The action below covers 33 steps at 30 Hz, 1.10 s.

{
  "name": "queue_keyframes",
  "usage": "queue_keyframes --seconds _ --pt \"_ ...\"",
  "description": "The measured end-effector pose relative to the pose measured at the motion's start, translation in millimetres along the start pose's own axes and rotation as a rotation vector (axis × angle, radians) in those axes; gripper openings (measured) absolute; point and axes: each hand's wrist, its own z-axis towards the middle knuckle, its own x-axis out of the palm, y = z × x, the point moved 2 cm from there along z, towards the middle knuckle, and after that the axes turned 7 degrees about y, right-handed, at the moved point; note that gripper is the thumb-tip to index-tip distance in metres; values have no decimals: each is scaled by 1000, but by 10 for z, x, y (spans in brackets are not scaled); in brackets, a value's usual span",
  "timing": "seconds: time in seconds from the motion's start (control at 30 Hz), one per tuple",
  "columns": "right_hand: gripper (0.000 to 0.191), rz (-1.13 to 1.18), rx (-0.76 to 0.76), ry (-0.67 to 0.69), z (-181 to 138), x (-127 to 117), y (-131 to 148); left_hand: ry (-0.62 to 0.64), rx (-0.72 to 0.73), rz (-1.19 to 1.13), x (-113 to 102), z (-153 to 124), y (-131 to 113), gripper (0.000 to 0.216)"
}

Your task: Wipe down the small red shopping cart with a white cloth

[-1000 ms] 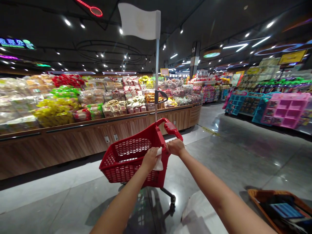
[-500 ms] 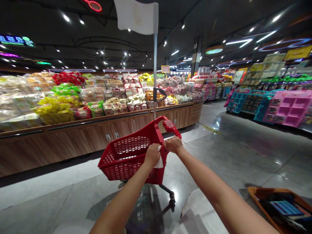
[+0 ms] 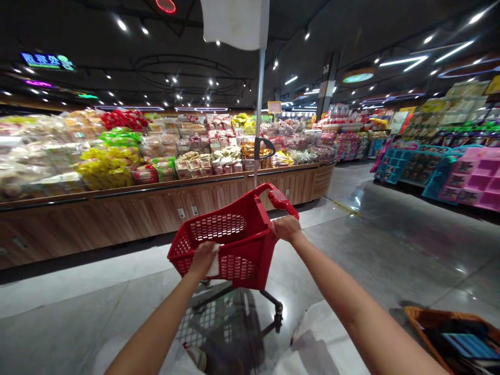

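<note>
A red plastic shopping cart (image 3: 244, 263) with perforated sides stands in front of me, turned so its handle is at the right. My left hand (image 3: 204, 259) is closed on a white cloth (image 3: 214, 263), pressed against the upper edge of the near side; whether it is cloth or tissue is hard to tell. With its fingers wrapped round the lower right end of the red handle, my right hand (image 3: 287, 228) grips the cart. A pole (image 3: 260, 88) carrying a white flag (image 3: 236, 22) rises behind the handle. The basket's visible inside shows red plastic only.
Beyond the cart runs a long wood-panelled display counter (image 3: 128, 208) heaped with packaged snacks. Pink and blue racks (image 3: 474, 174) stand at the right. An orange-brown container (image 3: 420, 312) with dark items sits near my right side. Grey floor (image 3: 375, 245) lies between.
My left hand has slid the white cloth leftward along the cart's near upper edge, away from the handle. My right hand keeps its grip. The view has turned slightly left.
</note>
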Motion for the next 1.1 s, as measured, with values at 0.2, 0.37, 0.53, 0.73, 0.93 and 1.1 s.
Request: queue_keyframes --seconds 0.2,0.37,0.53,0.73,0.93,1.1 --pt "44 11 -25 -13 -28 -40 90 -167 225 -106 18 370 -1313 32" --pt "45 -15 -59 -10 -60 -24 -10 -131 276 -73 64 274 -1179 41" --pt "44 -20 -96 -14 -69 39 -160 -17 175 48 41 -4 -335 41" --pt "45 -12 -99 51 -42 55 -403 22 -53 156 -38 -226 429 37" --pt "25 81 -121 -75 4 -84 -229 37 -228 203 -24 -157 167 45" --pt "31 239 -225 -60 7 108 554 -8 103 54 44 149 -820 45"
